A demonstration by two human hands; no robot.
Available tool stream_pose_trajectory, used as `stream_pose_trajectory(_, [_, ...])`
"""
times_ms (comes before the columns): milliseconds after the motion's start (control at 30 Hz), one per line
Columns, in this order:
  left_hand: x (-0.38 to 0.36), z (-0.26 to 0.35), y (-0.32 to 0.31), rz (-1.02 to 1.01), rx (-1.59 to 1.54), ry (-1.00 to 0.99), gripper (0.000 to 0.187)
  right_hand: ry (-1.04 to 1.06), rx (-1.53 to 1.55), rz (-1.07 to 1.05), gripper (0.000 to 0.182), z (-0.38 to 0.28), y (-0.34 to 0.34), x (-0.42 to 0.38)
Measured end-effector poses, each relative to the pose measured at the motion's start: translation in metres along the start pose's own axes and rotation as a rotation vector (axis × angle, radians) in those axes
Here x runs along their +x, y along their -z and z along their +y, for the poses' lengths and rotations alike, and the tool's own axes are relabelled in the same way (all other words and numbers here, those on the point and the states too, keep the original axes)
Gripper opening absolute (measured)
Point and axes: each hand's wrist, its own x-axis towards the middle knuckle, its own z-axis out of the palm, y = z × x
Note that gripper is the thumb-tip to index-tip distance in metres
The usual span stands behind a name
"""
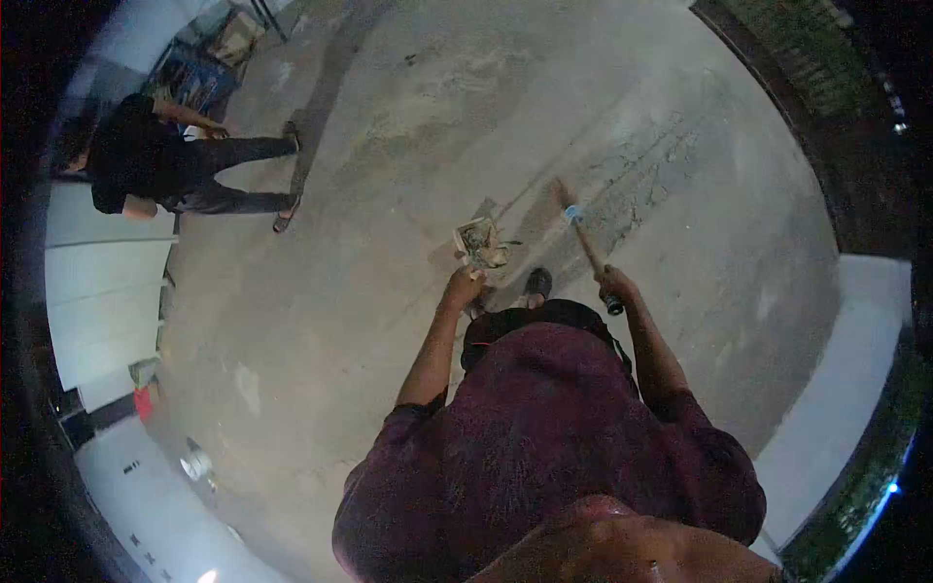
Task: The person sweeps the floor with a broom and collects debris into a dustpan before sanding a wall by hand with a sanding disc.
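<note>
My left hand [466,286] is closed around the near end of a dustpan [463,236], held low in front of me. Dry leaves and other litter [491,247] lie in the pan. In my right hand [614,283] is the handle of a broom [588,243], with a blue band near its head and a dark cap at the near end. The broom's reddish-brown bristles are slightly blurred and point away from me, to the right of the dustpan. Beside the bristles, a streak of loose dirt [637,185] runs across the concrete floor.
Another person [160,160] in dark clothes stands at the far left, near a blue crate [190,80]. White panels [107,291] line the left side. A white lamp-like object [196,460] stands at lower left. A low pale wall [826,369] borders the right side.
</note>
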Motion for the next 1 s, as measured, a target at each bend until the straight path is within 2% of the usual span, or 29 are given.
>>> stream_pose_trajectory(33, [-0.003, -0.007, -0.006, 0.015, 0.001, -0.017, 0.040, 0.106, -0.275, -0.047, 0.037, -0.004, 0.004, -0.002])
stream_pose_trajectory(67, [-0.007, 0.003, -0.004, 0.016, -0.018, 0.005, 0.040, 0.080, -0.215, -0.141, 0.041, -0.034, 0.024, -0.021])
stream_pose_trajectory(133, [-0.034, 0.010, 0.004, 0.028, -0.043, -0.021, 0.037, -0.137, 0.162, -0.157, 0.048, -0.108, 0.050, -0.078])
stream_pose_trajectory(167, [-0.040, 0.004, -0.002, 0.034, -0.061, 0.000, 0.037, -0.135, 0.143, -0.177, 0.048, -0.114, 0.060, -0.086])
stream_pose_trajectory(233, [-0.060, -0.008, -0.013, 0.003, -0.162, 0.214, 0.033, 0.096, -0.068, -0.294, 0.047, -0.121, 0.071, -0.102])
stream_pose_trajectory(267, [-0.070, -0.015, -0.018, -0.006, -0.199, 0.291, 0.033, 0.097, -0.080, -0.313, 0.047, -0.122, 0.078, -0.112])
stream_pose_trajectory(333, [-0.095, -0.009, -0.019, 0.035, 0.002, 0.153, 0.032, 0.083, 0.218, -0.364, 0.049, -0.110, 0.087, -0.124])
stream_pose_trajectory(367, [-0.104, -0.015, -0.018, 0.039, -0.003, 0.173, 0.032, 0.077, 0.316, -0.390, 0.049, -0.106, 0.092, -0.130])
stream_pose_trajectory(400, [-0.109, -0.030, -0.026, 0.109, -0.148, 0.084, 0.031, 0.052, 0.453, -0.381, 0.052, -0.099, 0.092, -0.132])
stream_pose_trajectory(433, [-0.118, -0.037, -0.028, 0.184, -0.289, -0.009, 0.031, -0.007, 0.457, -0.389, 0.055, -0.094, 0.089, -0.129])
stream_pose_trajectory(467, [-0.124, -0.045, -0.030, 0.193, -0.291, 0.008, 0.031, -0.066, 0.460, -0.396, 0.057, -0.088, 0.087, -0.125])
stream_pose_trajectory(500, [-0.127, -0.042, -0.026, 0.203, -0.148, 0.094, 0.031, -0.125, 0.463, -0.401, 0.059, -0.082, 0.084, -0.122])
stream_pose_trajectory(533, [-0.125, -0.046, -0.032, 0.209, -0.005, 0.180, 0.031, -0.062, 0.580, -0.376, 0.057, -0.062, 0.081, -0.111])
stream_pose_trajectory(567, [-0.122, -0.054, -0.038, 0.212, -0.010, 0.194, 0.031, -0.131, 0.606, -0.346, 0.053, -0.045, 0.083, -0.104])
stream_pose_trajectory(633, [-0.109, -0.082, -0.051, 0.297, 0.000, 0.202, 0.034, -0.196, 0.628, -0.321, 0.048, -0.065, 0.104, -0.104])
stream_pose_trajectory(700, [-0.100, -0.079, -0.047, 0.289, -0.078, 0.248, 0.035, -0.253, 0.517, -0.218, 0.035, -0.078, 0.110, -0.093])
stream_pose_trajectory(733, [-0.098, -0.072, -0.038, 0.280, -0.153, 0.284, 0.036, 0.104, -0.146, -0.166, 0.026, -0.042, 0.087, -0.058])
stream_pose_trajectory(767, [-0.099, -0.063, -0.035, 0.278, -0.153, 0.282, 0.036, 0.102, -0.145, -0.165, 0.026, -0.039, 0.081, -0.054])
stream_pose_trajectory(833, [-0.081, -0.073, -0.039, 0.273, -0.147, 0.304, 0.040, -0.302, 0.694, -0.185, 0.025, -0.055, 0.071, -0.052])
stream_pose_trajectory(967, [-0.021, -0.127, -0.066, 0.297, -0.127, 0.373, 0.057, -0.233, 0.482, -0.133, 0.027, -0.066, 0.027, -0.042])
stream_pose_trajectory(1000, [-0.006, -0.135, -0.069, 0.304, -0.143, 0.395, 0.063, 0.142, -0.004, -0.166, 0.025, -0.054, 0.010, -0.038])
